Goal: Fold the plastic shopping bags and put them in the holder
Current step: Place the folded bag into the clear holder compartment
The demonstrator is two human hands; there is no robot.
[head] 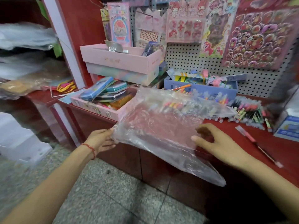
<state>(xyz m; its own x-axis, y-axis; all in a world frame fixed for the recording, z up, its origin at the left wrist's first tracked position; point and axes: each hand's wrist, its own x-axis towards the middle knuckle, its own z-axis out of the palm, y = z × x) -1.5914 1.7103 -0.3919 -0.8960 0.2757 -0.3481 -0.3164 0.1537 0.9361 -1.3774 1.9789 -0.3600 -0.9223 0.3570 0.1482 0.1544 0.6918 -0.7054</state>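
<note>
Just off the front edge of the red counter (283,143), the left hand (100,139) pinched the left corner of the clear plastic bag (158,126), a red string round its wrist. The bag was stretched out, crumpled, above the counter's front edge, with one corner drooping below it. Over the counter the right hand (216,143) met the bag's right side, fingers half curled and thumb apart. Gripping or only touching? Could not tell. Further right on the counter lay a pen (246,135).
</note>
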